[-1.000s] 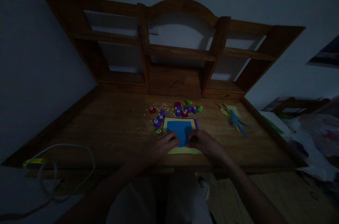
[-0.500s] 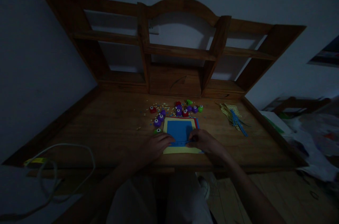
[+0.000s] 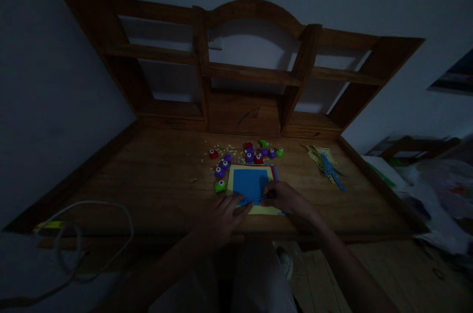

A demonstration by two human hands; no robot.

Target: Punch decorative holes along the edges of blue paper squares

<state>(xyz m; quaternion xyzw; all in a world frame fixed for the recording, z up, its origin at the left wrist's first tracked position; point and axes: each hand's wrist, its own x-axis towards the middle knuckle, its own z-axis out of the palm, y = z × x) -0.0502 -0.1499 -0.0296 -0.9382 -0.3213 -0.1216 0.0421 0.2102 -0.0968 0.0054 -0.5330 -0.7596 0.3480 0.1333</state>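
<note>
A blue sheet (image 3: 250, 182) lies on a larger pale yellow sheet (image 3: 254, 210), with red and blue edges of other sheets showing under it on the right. My left hand (image 3: 225, 214) rests at the blue sheet's near left corner, fingers stretched out and the thumb apart, fingertips touching it. Curled fingers of my right hand (image 3: 283, 197) pinch at the near right part of the blue sheet. A narrow blue strip with small dark marks runs along the near edge between the hands. The dim light hides exactly what the right fingertips grip.
Purple punches (image 3: 220, 172), a green punch (image 3: 220, 186) and red punches (image 3: 213, 154), all with eye-like tops, stand around the sheets. Tiny paper cutouts (image 3: 231, 148) are scattered behind. Punched yellow and blue scraps (image 3: 330, 167) lie right. A wooden shelf (image 3: 244, 71) backs the desk; a white cable (image 3: 107, 202) hangs left.
My left hand has drawn back toward me, and its thumb has spread away from the fingers, uncovering the green punch. The right hand stays in place.
</note>
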